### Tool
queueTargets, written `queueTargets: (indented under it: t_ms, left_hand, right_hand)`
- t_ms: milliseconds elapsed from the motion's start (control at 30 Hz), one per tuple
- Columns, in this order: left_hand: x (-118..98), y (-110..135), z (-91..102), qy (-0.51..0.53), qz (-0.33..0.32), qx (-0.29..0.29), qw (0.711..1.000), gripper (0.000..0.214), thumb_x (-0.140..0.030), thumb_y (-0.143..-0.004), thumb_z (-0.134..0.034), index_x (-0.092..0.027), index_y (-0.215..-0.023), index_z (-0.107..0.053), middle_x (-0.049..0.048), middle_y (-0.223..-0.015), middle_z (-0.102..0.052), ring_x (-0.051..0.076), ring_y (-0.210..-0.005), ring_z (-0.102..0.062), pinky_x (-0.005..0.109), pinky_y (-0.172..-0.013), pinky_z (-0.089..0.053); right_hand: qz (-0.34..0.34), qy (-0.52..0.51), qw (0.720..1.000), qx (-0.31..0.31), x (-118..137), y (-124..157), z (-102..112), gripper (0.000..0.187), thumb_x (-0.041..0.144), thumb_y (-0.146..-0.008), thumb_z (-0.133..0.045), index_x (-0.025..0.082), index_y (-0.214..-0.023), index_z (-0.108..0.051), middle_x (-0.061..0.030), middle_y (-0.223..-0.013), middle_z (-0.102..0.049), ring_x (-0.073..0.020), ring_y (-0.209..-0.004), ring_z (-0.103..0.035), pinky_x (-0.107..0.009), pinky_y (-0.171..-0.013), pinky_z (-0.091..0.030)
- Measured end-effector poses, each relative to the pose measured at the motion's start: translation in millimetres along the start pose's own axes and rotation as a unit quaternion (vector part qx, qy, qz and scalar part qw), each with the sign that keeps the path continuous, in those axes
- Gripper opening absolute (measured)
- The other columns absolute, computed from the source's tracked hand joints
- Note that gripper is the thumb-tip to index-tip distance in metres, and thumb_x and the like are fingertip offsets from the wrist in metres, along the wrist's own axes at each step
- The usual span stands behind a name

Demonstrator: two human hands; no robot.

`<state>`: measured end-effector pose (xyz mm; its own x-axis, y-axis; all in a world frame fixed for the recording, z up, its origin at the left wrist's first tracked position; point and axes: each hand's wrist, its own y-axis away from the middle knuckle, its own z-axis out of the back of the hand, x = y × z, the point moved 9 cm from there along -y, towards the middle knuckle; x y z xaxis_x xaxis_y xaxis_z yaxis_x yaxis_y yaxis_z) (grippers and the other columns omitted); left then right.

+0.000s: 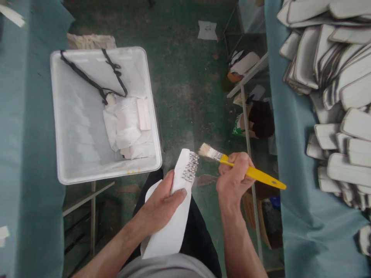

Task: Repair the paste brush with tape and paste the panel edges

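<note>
My left hand [162, 202] is wrapped around a long white flat piece [174, 220] held over my lap; its far end carries a patch of dark printed marks [190, 166]. My right hand [234, 175] grips a paintbrush with a yellow handle [257, 175]. The pale bristles [205, 150] hover just right of the white piece's marked end, apart from it by a small gap.
A white plastic bin [69, 154] on a metal frame stands at left, holding white pieces and a black strap [95, 81]. Many stacked white pieces [333, 77] lie on the blue-covered table [298, 216] at right. Another blue surface [26, 154] lies far left. Green floor between.
</note>
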<state>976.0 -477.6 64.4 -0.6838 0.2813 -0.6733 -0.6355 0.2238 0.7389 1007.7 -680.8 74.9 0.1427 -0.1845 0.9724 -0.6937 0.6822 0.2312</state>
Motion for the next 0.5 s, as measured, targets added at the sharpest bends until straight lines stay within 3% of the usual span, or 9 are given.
queueTargets:
  t_ms: [100, 200, 367, 500]
  left_hand:
    - [-1.4, -4.0, 5.3, 0.003, -0.005, -0.025, 1.0, 0.045, -0.032, -0.089, -0.058, -0.019, -0.132, -0.061, 0.0071, -0.129, -0.073, 0.032, -0.129, -0.062, 0.041, -0.114, -0.047]
    - [-3.9, -6.4, 7.6, 0.003, -0.015, -0.036, 0.999, 0.043, -0.031, -0.088, -0.057, -0.02, -0.129, -0.063, 0.0063, -0.131, -0.073, 0.031, -0.131, -0.061, 0.041, -0.115, -0.046]
    - [3.8, -7.2, 7.0, -0.014, -0.014, -0.019, 1.0, 0.036, -0.035, -0.09, -0.057, -0.02, -0.123, -0.063, 0.0064, -0.128, -0.072, 0.031, -0.132, -0.059, 0.04, -0.114, -0.046]
    - [12.9, -11.8, 11.2, -0.015, 0.0, -0.03, 0.999, 0.039, -0.031, -0.09, -0.057, -0.02, -0.127, -0.061, 0.0066, -0.131, -0.07, 0.031, -0.134, -0.057, 0.041, -0.117, -0.042]
  right_hand:
    - [-0.014, 0.014, 0.998, 0.062, 1.2, 19.0, 0.5, 0.047, 0.048, -0.098, -0.064, 0.023, -0.063, -0.047, 0.0049, -0.063, -0.042, -0.0103, -0.051, -0.03, -0.027, -0.047, -0.024]
    - [0.016, 0.062, 0.991, 0.115, 1.4, 28.3, -6.7, 0.051, 0.049, -0.102, -0.059, 0.023, -0.06, -0.044, 0.0041, -0.06, -0.041, -0.0126, -0.055, -0.037, -0.029, -0.053, -0.032]
    - [0.047, 0.071, 0.993, 0.082, 0.6, 6.7, -11.9, 0.046, 0.051, -0.098, -0.063, 0.024, -0.063, -0.049, 0.0045, -0.061, -0.045, -0.0127, -0.056, -0.038, -0.028, -0.055, -0.034]
    - [0.025, 0.07, 0.993, 0.088, 0.3, 18.5, -2.0, 0.047, 0.049, -0.1, -0.06, 0.023, -0.063, -0.047, 0.0048, -0.061, -0.044, -0.0122, -0.055, -0.036, -0.028, -0.053, -0.031]
